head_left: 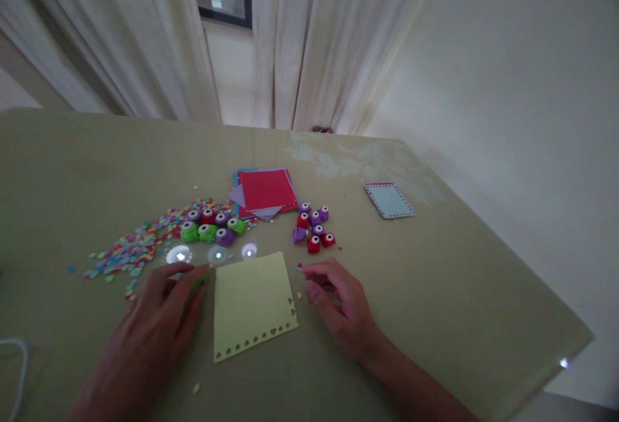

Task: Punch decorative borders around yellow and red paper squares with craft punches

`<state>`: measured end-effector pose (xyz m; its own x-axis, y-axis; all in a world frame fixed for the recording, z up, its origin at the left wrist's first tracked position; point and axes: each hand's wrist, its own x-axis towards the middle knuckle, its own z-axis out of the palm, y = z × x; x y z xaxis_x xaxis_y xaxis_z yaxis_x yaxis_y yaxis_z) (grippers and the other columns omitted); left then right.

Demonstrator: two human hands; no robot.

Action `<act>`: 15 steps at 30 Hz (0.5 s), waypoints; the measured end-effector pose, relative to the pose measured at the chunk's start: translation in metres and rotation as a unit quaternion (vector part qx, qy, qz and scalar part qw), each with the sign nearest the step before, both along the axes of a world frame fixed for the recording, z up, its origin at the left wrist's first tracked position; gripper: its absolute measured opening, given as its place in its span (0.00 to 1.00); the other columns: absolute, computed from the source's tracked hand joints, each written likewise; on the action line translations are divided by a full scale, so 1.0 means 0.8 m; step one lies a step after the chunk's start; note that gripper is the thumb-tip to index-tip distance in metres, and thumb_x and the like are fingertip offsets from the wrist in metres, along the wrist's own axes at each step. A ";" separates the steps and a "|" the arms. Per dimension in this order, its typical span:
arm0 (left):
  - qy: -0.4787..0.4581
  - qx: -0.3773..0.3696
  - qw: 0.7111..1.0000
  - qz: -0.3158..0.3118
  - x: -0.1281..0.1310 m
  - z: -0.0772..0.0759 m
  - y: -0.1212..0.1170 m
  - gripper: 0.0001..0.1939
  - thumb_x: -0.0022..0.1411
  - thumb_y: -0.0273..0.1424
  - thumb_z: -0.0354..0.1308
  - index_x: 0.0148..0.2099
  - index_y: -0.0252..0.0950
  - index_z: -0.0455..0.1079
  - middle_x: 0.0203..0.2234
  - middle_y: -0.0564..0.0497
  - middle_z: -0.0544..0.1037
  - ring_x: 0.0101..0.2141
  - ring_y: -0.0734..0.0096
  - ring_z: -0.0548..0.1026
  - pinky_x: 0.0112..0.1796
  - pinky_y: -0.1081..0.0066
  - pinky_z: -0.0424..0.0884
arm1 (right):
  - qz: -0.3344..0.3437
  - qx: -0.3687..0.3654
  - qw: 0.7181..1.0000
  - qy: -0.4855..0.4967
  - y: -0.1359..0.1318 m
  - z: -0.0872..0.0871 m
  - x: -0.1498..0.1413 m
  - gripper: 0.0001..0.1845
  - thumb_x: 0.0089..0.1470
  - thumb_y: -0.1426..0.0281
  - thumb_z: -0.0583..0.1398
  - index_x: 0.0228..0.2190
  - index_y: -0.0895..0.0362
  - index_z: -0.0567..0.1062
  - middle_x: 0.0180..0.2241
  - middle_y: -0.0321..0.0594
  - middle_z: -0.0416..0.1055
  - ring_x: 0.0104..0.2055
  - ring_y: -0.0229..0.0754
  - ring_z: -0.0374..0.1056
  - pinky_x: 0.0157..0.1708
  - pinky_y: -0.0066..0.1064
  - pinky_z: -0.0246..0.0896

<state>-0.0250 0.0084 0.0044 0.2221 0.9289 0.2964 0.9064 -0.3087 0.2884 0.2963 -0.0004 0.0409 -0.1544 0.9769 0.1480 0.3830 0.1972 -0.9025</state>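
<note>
A yellow paper sheet (254,303) lies between my hands, with small cut-out shapes along its bottom edge and lower right edge. My left hand (162,316) is curled at the sheet's left side, closed around a green craft punch (199,279) that is mostly hidden by the fingers. On the other side, my right hand (341,306) rests with fingers bent and a gap between thumb and forefinger. Its forefinger tip is at a tiny red paper bit (300,266); no larger object shows in that hand.
Green, purple and red craft punches (207,233) stand behind my left hand, beside scattered confetti (140,245). More purple and red punches (314,243) are right of centre. Coloured sheets (268,190) are stacked behind; a bordered pale-blue card (389,200) lies farther right.
</note>
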 end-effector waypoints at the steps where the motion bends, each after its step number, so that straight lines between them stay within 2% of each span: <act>1: -0.004 0.005 1.000 -0.006 0.000 0.000 0.001 0.19 0.77 0.40 0.45 0.61 0.40 0.70 0.56 0.37 0.72 0.46 0.50 0.81 0.47 0.50 0.80 | 0.008 -0.008 1.000 -0.002 -0.002 -0.001 -0.002 0.13 0.71 0.61 0.59 0.49 0.55 0.78 0.41 0.44 0.78 0.38 0.42 0.76 0.39 0.31 0.74; 3: -0.006 0.012 1.000 -0.019 -0.001 0.001 0.001 0.19 0.78 0.40 0.45 0.59 0.40 0.71 0.56 0.38 0.75 0.47 0.49 0.82 0.46 0.50 0.81 | 0.031 -0.019 0.999 -0.016 -0.003 -0.002 -0.005 0.13 0.71 0.62 0.59 0.51 0.55 0.77 0.42 0.44 0.78 0.39 0.42 0.77 0.39 0.31 0.75; 6: -0.010 0.014 1.000 -0.025 0.002 0.007 -0.003 0.18 0.78 0.39 0.44 0.58 0.41 0.71 0.52 0.41 0.80 0.49 0.47 0.82 0.48 0.49 0.80 | 0.047 0.022 0.997 -0.054 -0.002 -0.002 -0.006 0.19 0.69 0.62 0.62 0.58 0.54 0.73 0.55 0.50 0.76 0.56 0.50 0.74 0.56 0.40 0.72; 8: -0.022 0.009 0.999 -0.030 0.009 0.011 -0.008 0.18 0.78 0.41 0.45 0.60 0.42 0.70 0.52 0.43 0.81 0.50 0.49 0.82 0.50 0.51 0.80 | 0.031 0.061 0.996 -0.058 0.000 0.000 -0.005 0.21 0.69 0.61 0.61 0.59 0.53 0.72 0.58 0.51 0.74 0.60 0.51 0.71 0.61 0.43 0.68; 10: -0.039 0.011 0.999 -0.030 0.018 0.014 -0.016 0.19 0.78 0.43 0.48 0.63 0.43 0.68 0.56 0.43 0.79 0.51 0.52 0.82 0.50 0.55 0.80 | 0.007 0.076 0.996 -0.037 -0.001 0.003 -0.003 0.18 0.71 0.60 0.58 0.57 0.53 0.74 0.53 0.49 0.76 0.53 0.48 0.75 0.54 0.39 0.71; 12: -0.062 0.024 0.997 -0.036 0.029 0.016 -0.027 0.20 0.77 0.43 0.51 0.65 0.45 0.67 0.56 0.45 0.79 0.50 0.57 0.83 0.49 0.63 0.81 | 0.005 0.068 0.997 -0.024 -0.007 0.006 -0.002 0.17 0.73 0.58 0.56 0.51 0.54 0.77 0.42 0.45 0.78 0.41 0.44 0.76 0.43 0.34 0.71; 15: -0.092 0.067 0.986 -0.126 0.041 0.018 -0.048 0.16 0.74 0.37 0.58 0.62 0.49 0.70 0.49 0.51 0.83 0.47 0.65 0.84 0.52 0.72 0.78 | 0.095 0.037 0.993 -0.060 -0.022 0.006 -0.005 0.21 0.70 0.51 0.58 0.42 0.54 0.80 0.30 0.38 0.77 0.31 0.41 0.73 0.34 0.31 0.65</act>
<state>0.0081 -0.0303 0.0187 0.3712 0.8015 0.4688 0.7323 -0.5631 0.3830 0.2923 -0.0183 0.0461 -0.3555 0.9156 0.1882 0.4368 0.3407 -0.8325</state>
